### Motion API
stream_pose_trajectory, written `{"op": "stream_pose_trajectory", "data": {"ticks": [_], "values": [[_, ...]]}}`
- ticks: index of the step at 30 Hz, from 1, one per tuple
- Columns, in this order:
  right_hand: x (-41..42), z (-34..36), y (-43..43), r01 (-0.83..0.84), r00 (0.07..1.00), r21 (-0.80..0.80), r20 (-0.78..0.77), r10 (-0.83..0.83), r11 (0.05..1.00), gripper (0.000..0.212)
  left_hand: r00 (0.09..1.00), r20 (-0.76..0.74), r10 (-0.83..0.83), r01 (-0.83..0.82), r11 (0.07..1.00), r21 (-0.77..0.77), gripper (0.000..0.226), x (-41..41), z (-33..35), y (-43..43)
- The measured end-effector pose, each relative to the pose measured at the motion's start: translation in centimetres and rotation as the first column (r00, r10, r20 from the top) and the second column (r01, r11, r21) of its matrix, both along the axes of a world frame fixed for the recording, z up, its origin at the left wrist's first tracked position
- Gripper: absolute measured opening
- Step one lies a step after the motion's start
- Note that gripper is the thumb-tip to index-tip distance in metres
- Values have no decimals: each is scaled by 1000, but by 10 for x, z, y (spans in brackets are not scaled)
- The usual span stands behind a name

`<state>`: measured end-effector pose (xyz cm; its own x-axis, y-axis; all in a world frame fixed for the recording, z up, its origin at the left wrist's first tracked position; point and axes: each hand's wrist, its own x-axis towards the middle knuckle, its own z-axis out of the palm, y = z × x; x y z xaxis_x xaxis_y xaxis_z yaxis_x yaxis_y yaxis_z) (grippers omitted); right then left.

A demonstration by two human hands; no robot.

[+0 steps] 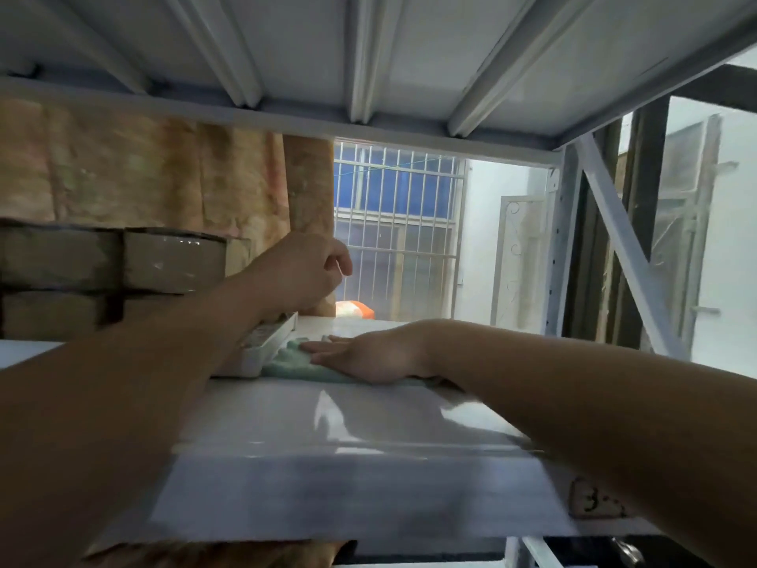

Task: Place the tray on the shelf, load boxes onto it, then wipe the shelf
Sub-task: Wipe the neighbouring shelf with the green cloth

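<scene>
A white tray [268, 344] sits on the white metal shelf [348, 424], loaded with taped brown cardboard boxes [172, 260] stacked in two layers. My left hand [303, 272] hovers above the tray's right end with loosely curled fingers and holds nothing that I can see. My right hand [368, 354] lies flat, fingers straight, pressing a light green cloth [299, 364] against the shelf surface right beside the tray's corner. Most of the cloth is hidden under the palm.
The upper shelf's ribbed underside [368, 55] hangs low overhead. A white upright with a diagonal brace [614, 248] stands at the right. Behind the shelf are an orange curtain [164, 174], a barred window [393, 223] and an orange-white object [354, 309].
</scene>
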<state>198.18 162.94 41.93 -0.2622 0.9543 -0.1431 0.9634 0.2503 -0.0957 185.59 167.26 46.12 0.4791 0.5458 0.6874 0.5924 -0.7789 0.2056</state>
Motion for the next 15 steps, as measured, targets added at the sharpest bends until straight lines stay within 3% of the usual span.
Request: {"op": "stream_pose_trajectory", "data": {"ticks": [3,8,15], "values": [[6,5,25,86,996,-8,-26,-87,996,51,997,83,-2,7,998,-61,26,-7,-1,8],[8,9,56,252,963,-6,-95,-251,968,53,991,-135,1,-15,995,-102,22,-6,-5,9],[12,11,101,446,880,-58,-156,-449,893,61,989,-148,-8,-16,987,-162,22,-5,-12,16]]}}
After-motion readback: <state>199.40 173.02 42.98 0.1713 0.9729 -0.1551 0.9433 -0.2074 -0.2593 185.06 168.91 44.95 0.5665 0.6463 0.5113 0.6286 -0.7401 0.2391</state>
